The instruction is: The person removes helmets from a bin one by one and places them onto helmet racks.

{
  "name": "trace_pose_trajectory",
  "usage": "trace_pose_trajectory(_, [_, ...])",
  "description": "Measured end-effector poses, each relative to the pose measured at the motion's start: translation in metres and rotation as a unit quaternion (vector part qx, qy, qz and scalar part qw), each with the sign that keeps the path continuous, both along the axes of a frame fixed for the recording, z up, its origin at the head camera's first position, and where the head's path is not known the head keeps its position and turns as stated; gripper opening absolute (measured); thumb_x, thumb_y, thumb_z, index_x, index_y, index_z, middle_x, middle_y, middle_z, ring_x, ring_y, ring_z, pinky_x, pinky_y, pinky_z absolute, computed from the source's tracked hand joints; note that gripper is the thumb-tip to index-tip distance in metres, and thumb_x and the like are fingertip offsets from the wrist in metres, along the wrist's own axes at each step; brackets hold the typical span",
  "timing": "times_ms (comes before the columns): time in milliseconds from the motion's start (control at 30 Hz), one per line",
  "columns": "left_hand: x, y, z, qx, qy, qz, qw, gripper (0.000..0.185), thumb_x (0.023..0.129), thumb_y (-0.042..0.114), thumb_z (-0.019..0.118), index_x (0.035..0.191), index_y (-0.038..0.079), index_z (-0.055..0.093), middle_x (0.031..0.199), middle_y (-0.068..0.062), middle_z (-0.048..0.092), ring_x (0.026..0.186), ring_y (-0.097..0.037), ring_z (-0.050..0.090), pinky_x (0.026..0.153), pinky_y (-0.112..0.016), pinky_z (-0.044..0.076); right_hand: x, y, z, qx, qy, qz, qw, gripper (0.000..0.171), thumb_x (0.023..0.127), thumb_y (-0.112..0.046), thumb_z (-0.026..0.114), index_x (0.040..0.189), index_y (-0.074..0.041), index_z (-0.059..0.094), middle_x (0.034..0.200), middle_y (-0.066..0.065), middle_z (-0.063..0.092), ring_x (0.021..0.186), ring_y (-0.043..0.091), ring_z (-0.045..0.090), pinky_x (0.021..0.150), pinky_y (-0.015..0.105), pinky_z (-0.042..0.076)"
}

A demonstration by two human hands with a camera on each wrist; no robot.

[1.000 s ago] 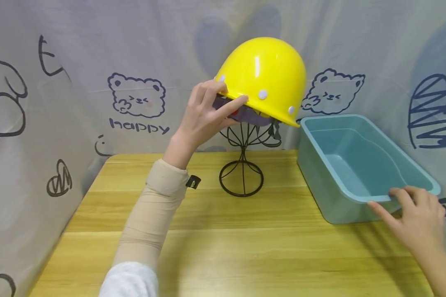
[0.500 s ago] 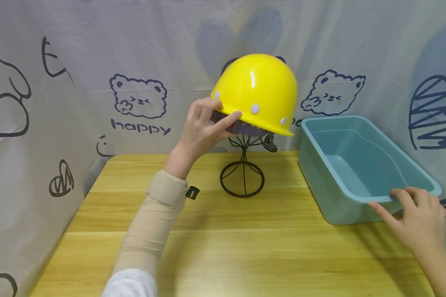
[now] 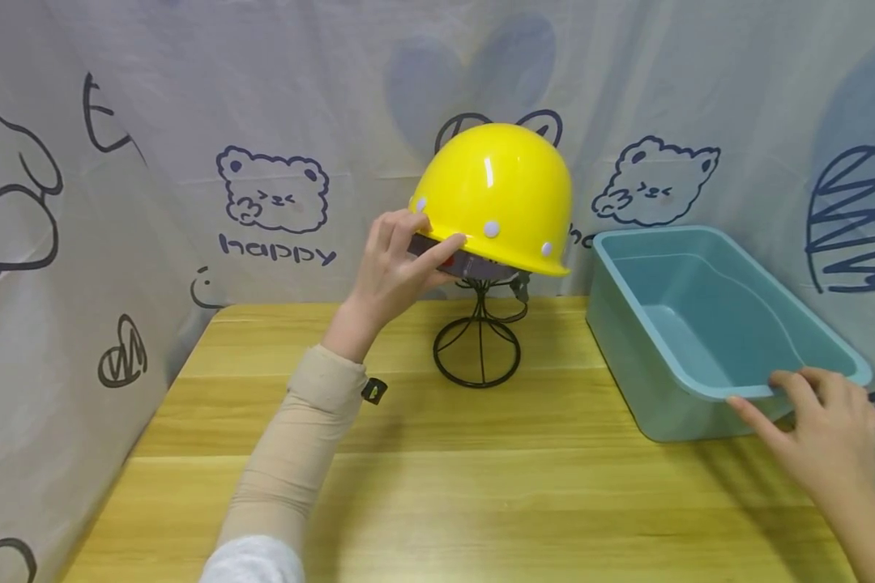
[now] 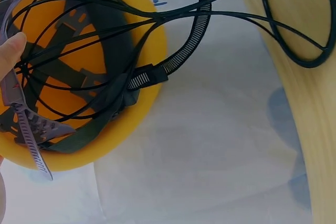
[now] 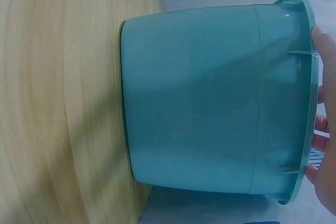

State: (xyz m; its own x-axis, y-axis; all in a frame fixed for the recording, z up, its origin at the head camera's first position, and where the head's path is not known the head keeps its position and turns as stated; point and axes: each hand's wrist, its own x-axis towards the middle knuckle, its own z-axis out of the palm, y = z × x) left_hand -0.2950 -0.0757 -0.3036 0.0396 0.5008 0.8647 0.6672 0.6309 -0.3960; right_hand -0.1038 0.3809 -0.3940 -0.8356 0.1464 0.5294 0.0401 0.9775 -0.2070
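Near the centre of the head view, slightly above the middle, a yellow hard hat (image 3: 497,194) sits over the top of a black wire stand (image 3: 479,340) on a wooden table (image 3: 481,486). The left hand (image 3: 394,271) is the nearer one: it grips the hat's lower left rim, fingers curled over the outer edge and thumb pressing the grey headband underneath, so the hat lies to the right of and above those fingers (image 3: 397,231). The hat's brim runs roughly level, tipping a little down toward the right of the frame. In the left wrist view the stand's wires (image 4: 94,40) cross inside the hat's orange-lit underside (image 4: 63,77), with straps and a ribbed band among them, and a fingertip (image 4: 11,51) shows at the left edge. Well apart, at the lower right, the right hand (image 3: 820,433) rests on the near rim of a teal plastic tub (image 3: 700,324), fingers nearly straight, holding the rim lightly rather than clasping it.
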Motion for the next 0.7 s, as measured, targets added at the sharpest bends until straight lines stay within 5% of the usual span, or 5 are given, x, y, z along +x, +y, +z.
trace_pose_trajectory(467, [0.001, -0.002, -0.024, 0.039, -0.016, -0.03, 0.9987, 0.064, 0.061, 0.041, 0.079, 0.116, 0.027, 0.05, 0.099, -0.013, 0.041, 0.094, -0.03, 0.039, 0.081, -0.043, 0.039, -0.001, 0.001, -0.002, 0.011, 0.004, 0.001, 1.0, 0.064, 0.072, -0.06, 0.06, 0.099, -0.003, 0.052, 0.113, 0.026, 0.04, 0.106, 0.05, 0.032, 0.084, 0.062, 0.022])
trace_pose_trajectory(700, [0.006, -0.01, -0.034, 0.01, -0.005, -0.037, 0.9993, 0.046, 0.076, 0.024, 0.071, 0.118, 0.027, 0.054, 0.1, -0.012, 0.042, 0.094, -0.028, 0.039, 0.083, -0.041, 0.04, -0.001, 0.001, -0.003, 0.014, 0.003, 0.0, 1.0, 0.064, 0.072, -0.06, 0.059, 0.099, -0.002, 0.052, 0.113, 0.028, 0.04, 0.106, 0.051, 0.032, 0.086, 0.063, 0.022])
